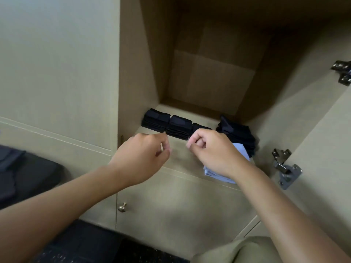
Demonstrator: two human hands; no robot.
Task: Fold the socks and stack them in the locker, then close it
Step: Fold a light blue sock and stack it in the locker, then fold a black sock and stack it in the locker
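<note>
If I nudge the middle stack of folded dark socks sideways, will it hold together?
Probably not as a block. The middle stack is loose folded layers, so the top ones may slide or splay. It looks soft and light, and should compress against the left stack touching it.

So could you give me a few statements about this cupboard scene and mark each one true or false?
1. The locker door is open. True.
2. Dark folded socks sit in a row on the shelf. True.
3. The left hand holds a sock. False: its fingers are curled and hold nothing.
4. The light blue folded cloth lies at the shelf's left end. False: it lies at the right, partly under the right hand.
5. The small round knob is below the shelf. True.
</note>
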